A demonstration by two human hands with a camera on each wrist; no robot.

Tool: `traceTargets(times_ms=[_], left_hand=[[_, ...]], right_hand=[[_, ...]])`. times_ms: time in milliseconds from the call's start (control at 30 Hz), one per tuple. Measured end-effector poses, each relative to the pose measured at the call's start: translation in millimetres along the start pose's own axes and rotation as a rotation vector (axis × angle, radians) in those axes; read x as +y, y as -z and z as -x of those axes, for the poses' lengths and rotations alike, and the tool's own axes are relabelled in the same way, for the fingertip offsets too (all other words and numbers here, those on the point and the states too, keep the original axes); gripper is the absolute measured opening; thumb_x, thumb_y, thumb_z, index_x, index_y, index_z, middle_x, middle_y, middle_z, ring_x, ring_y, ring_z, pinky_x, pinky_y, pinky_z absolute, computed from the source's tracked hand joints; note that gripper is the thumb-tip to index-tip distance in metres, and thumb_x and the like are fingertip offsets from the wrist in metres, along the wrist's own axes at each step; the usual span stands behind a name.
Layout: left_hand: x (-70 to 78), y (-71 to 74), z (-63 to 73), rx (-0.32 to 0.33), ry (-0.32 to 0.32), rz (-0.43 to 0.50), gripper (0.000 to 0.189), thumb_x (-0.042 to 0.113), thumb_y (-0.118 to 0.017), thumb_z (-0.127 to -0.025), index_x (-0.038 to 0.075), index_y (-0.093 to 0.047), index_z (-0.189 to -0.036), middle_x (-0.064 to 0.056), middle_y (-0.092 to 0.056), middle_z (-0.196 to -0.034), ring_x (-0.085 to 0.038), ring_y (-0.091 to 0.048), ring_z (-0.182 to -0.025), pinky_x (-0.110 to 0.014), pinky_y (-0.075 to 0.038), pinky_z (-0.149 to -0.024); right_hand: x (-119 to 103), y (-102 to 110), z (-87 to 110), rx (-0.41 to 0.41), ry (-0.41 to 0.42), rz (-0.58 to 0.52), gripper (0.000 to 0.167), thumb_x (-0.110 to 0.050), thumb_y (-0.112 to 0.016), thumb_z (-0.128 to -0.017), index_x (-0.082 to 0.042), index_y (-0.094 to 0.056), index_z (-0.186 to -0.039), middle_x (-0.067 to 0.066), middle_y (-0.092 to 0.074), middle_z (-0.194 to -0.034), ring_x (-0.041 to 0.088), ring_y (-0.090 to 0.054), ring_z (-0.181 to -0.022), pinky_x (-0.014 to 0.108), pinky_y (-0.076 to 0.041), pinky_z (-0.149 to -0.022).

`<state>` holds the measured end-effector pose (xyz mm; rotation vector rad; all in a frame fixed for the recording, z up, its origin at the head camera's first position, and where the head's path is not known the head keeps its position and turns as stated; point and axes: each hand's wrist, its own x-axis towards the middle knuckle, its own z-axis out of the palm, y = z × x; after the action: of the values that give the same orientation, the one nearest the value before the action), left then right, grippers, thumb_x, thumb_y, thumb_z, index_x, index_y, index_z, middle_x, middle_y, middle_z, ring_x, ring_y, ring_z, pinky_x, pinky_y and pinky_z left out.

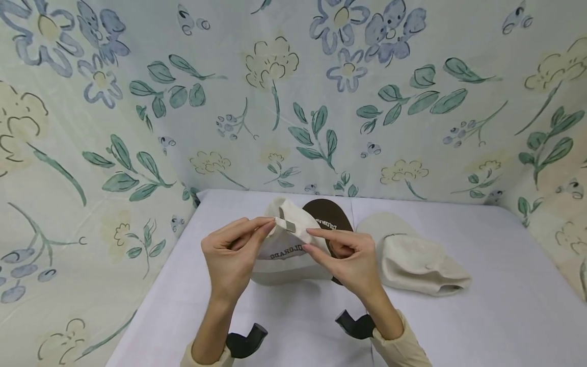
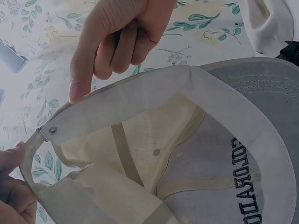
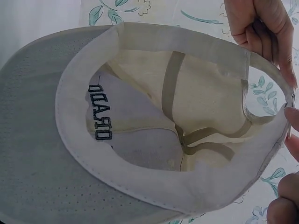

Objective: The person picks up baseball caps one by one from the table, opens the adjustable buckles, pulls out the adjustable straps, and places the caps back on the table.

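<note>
A white baseball cap with dark COLORADO embroidery is held above the table, its hollow inside facing the wrist cameras. My left hand pinches the back strap between thumb and fingers. On the other side of the back opening, my right hand pinches the cap's edge between thumb and index finger, by the small metal buckle. An eyelet shows near that edge in the left wrist view. The brim points away from the back strap.
Behind the held cap lies a dark brown cap with light lettering. Right of it, a cream cap lies on the white table. Floral curtains enclose the back and sides. Black curved mounts sit on both wrists.
</note>
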<state>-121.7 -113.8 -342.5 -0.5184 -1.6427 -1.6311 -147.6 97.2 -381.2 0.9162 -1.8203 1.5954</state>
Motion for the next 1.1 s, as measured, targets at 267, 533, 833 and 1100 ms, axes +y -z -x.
traceTargets(times_ms=[267, 533, 833, 1100], left_hand=[[1.1, -1.2, -0.3, 0.000, 0.004, 0.013, 0.013, -0.013, -0.081, -0.080, -0.003, -0.082, -0.088, 0.002, -0.036, -0.051, -0.007, -0.021, -0.049, -0.022, -0.018, -0.043], [1.9, -0.5, -0.4, -0.015, 0.016, 0.006, 0.012, -0.013, -0.082, -0.079, -0.003, -0.082, -0.087, 0.002, -0.030, -0.052, -0.008, -0.019, -0.049, -0.023, -0.016, -0.043], [2.7, 3.9, 0.8, -0.138, 0.008, -0.006, 0.020, -0.016, -0.082, -0.076, -0.002, -0.083, -0.091, 0.003, -0.030, -0.052, -0.007, -0.022, -0.049, -0.023, -0.019, -0.044], [2.5, 0.3, 4.9, -0.276, -0.037, -0.003, 0.021, -0.013, -0.082, -0.079, -0.003, -0.082, -0.097, 0.004, -0.044, -0.053, -0.006, -0.027, -0.049, -0.017, -0.023, -0.045]], right_hand=[[-1.1, 2.0, -0.3, 0.016, 0.010, -0.032, 0.029, 0.016, -0.084, -0.072, 0.001, -0.081, -0.096, -0.002, -0.020, -0.055, 0.008, -0.019, -0.050, 0.021, -0.019, -0.044], [-5.7, 1.7, -1.6, 0.073, -0.004, -0.026, 0.025, 0.018, -0.081, -0.075, 0.000, -0.081, -0.093, -0.003, -0.021, -0.053, 0.009, -0.016, -0.049, 0.021, -0.019, -0.044], [-14.1, 2.4, -2.9, 0.130, 0.010, -0.031, 0.025, 0.021, -0.078, -0.077, 0.003, -0.079, -0.095, -0.004, -0.023, -0.053, 0.007, -0.014, -0.049, 0.018, -0.014, -0.043], [-19.3, 2.3, -2.0, 0.091, 0.025, -0.024, 0.025, 0.020, -0.077, -0.078, 0.003, -0.078, -0.097, -0.004, -0.024, -0.052, 0.005, -0.016, -0.046, 0.014, -0.015, -0.041]])
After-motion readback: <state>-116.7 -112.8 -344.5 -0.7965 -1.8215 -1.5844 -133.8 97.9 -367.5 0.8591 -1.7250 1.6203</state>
